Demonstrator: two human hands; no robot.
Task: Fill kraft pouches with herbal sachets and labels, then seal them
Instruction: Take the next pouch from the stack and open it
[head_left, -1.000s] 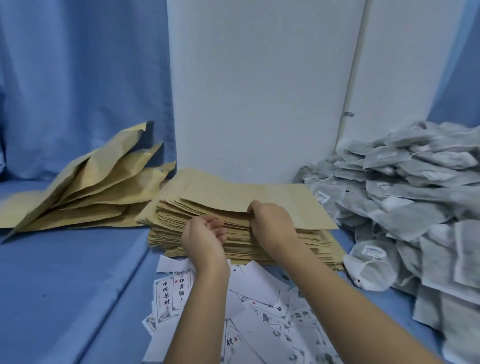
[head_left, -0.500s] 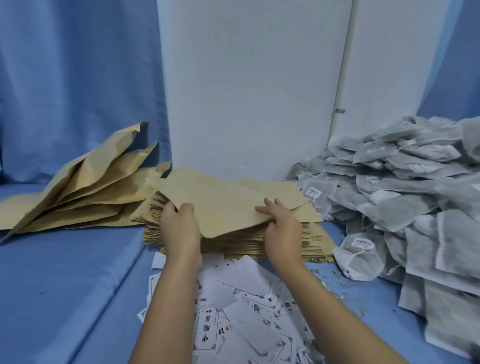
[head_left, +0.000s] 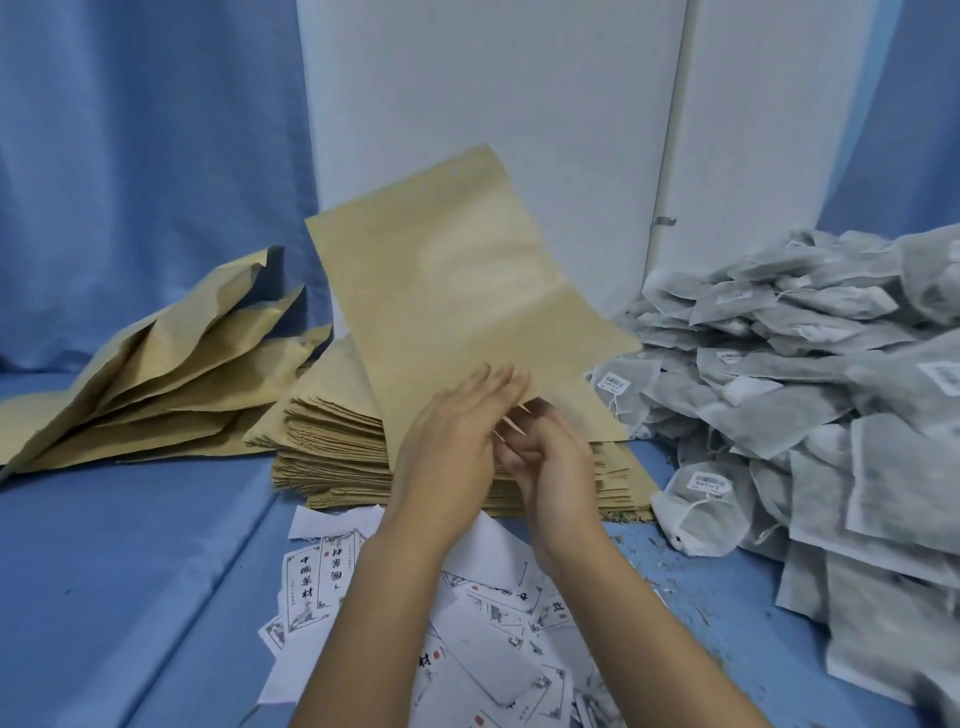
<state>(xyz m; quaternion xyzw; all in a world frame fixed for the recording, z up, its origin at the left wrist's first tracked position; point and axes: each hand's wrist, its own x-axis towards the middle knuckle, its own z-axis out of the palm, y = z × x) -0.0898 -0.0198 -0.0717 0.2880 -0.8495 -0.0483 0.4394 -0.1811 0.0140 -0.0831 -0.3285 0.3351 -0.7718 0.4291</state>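
Kraft pouch raised: the held pouch (head_left: 467, 291), flat and brown, stands nearly upright and tilted directly above the pouch stack (head_left: 332, 447); a row of small holes shows near its top edge.
Left hand: the left hand (head_left: 452, 441) is over the near side of the pouch stack, its back to the camera. Its fingers are straight and close together, laid flat on the lower face of the held pouch and curled round nothing.
Right hand: the right hand (head_left: 556, 467) is over the near right part of the pouch stack, touching the left hand. Its fingers are curled at the lower edge of the held pouch and pinch it, though blur softens the fingertips.
Pouch stack: a thick pile of flat kraft pouches lying on the blue cloth (head_left: 130, 571), with its edges slightly fanned.
Loose pouches: the loose pouches (head_left: 171, 379) lie left of the pouch stack, puffed, overlapping and reaching its left side.
Sachets: the sachets (head_left: 831, 374) form a grey-white heap right of the pouch stack. Several carry small barcode tags, and the nearest lie just beside its right corner.
Labels: the labels (head_left: 483, 649) are scattered in front of the pouch stack, white with black characters and red seals, overlapping and partly under the forearms.
Crumbs: dark crumbs (head_left: 675, 597) dot the cloth to the front right of the pouch stack.
Backdrop: a white panel (head_left: 493, 93) stands behind the pouch stack, with a blue curtain (head_left: 145, 156) behind and to its left.
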